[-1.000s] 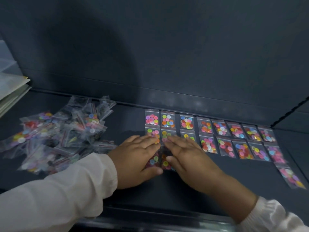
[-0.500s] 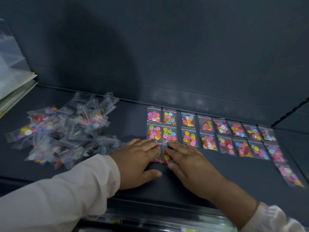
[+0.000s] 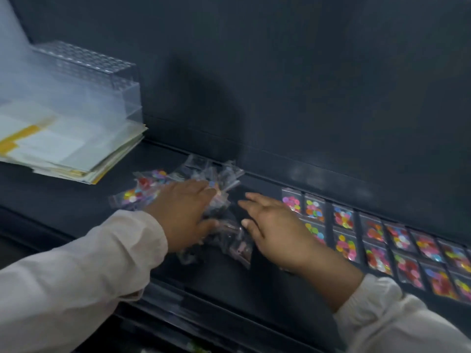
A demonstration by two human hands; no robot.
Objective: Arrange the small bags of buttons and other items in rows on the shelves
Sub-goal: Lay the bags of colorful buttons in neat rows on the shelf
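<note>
Nearest, the left hand (image 3: 184, 215) lies spread on the loose heap of bags (image 3: 204, 200); whether it grips one is unclear. The right hand (image 3: 274, 231) hovers open beside the heap. Right of the heap lie the rows of bags (image 3: 369, 233) on the shelf (image 3: 229, 289). Better to lift a single bag, so neighbours stay put.

Dim, bluish lighting; motion blur softening the whole view. Shadow lying just beyond the left hand's fingers (image 3: 204, 186); faint glare streaking the shelf back (image 3: 318, 171) past the right hand's fingers (image 3: 251, 197).
</note>
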